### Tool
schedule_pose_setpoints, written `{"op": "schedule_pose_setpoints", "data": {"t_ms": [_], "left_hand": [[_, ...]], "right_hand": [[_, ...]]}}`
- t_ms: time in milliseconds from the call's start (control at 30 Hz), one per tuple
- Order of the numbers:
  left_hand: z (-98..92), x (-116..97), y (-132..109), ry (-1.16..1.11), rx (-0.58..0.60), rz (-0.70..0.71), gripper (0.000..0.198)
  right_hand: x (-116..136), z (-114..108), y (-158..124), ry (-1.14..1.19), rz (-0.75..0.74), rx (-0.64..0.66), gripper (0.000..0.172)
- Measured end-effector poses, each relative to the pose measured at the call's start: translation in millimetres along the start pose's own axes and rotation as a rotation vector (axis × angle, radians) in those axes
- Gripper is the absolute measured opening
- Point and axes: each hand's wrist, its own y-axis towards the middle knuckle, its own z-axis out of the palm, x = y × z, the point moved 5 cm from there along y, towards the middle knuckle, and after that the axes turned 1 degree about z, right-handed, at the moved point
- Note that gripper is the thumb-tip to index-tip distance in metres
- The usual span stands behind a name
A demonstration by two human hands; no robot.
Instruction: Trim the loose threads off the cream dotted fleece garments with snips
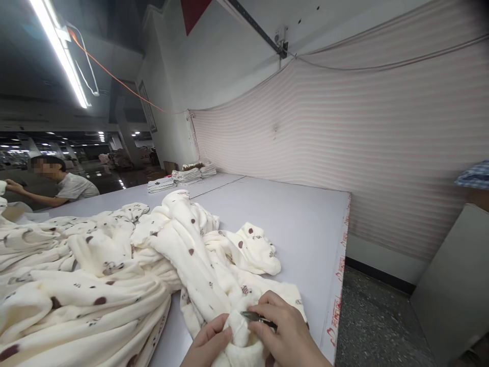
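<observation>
While the left hand (208,342) pinches the cream cloth (239,329) lying between both hands' fingers (219,325) and the right hand (286,326) grips small metal snips (251,316), tips near the left thumb (224,337), careful handling probably means keeping the fold taut and the points shallow.

Left hand (209,340): pinching cream fleece (239,331). Right hand (284,326): gripping small snips (256,318), tip at that fleece. Heaped leftward: spotted cream fabric (103,285), crumpled, on pale table (309,229) with red lettering along right edge. Beyond: flat folded stacks (187,176); pink-striped cloth (362,127), hung along wall (229,66). Far left: person (78,186), light grey shirt. Overhead: lit tube lamp (64,61). Right: grey cabinet (451,285).
</observation>
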Motion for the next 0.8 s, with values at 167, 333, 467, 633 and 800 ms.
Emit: {"op": "schedule_pose_setpoints", "data": {"t_ms": [167, 333, 467, 633, 800], "left_hand": [[0.0, 1.2, 1.1, 0.003, 0.016, 0.001, 0.029], [-1.3, 1.6, 0.5, 0.011, -0.014, 0.008, 0.03], [-2.2, 2.0, -0.4, 0.035, -0.006, 0.005, 0.03], [-5.3, 3.1, 1.3, 0.053, -0.009, 0.014, 0.03], [-7.8, 6.9, 1.9, 0.33, -0.07, 0.104, 0.035]], "right_hand": [[-1.2, 2.9, -1.0, 0.031, 0.02, -0.006, 0.02], [3.7, 3.0, 1.1, -0.005, 0.009, 0.002, 0.018], [3.3, 2.6, 0.4, 0.004, 0.025, 0.016, 0.017], [1.5, 2.8, -2.8, -0.021, 0.001, -0.017, 0.019], [-5.2, 2.8, -1.8, 0.101, 0.016, -0.125, 0.016]]}}
